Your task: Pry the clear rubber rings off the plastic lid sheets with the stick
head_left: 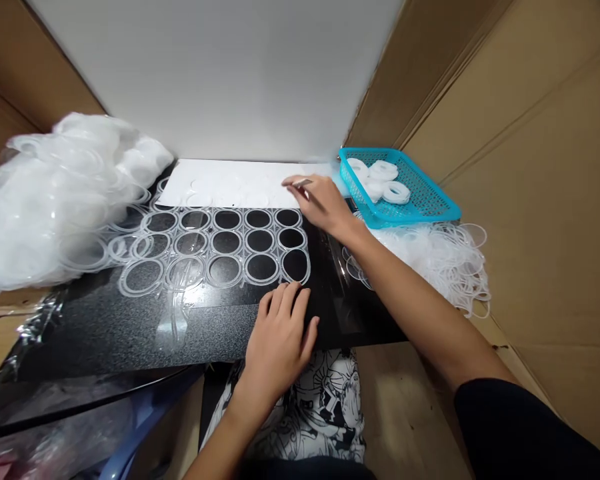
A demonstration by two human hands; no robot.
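Note:
A translucent plastic sheet of joined rings (225,261) lies in rows on a black speckled table. My left hand (279,333) rests palm down, fingers stretched out, with its fingertips at the near edge of the ring sheet. Beyond the rings lies a white sheet (220,180), covering the far part of them. My right hand (323,203) is over the right part of the white sheet. Its closed fingers hold a thin metallic tool (303,183), whose exact kind I cannot make out.
A big heap of translucent ring sheets (65,200) stands at the left. On the right, a turquoise basket (420,218) holds several white ring stacks (383,171). Below it lies a tangle of thin plastic hoops (445,260). Cardboard walls (530,167) flank the table.

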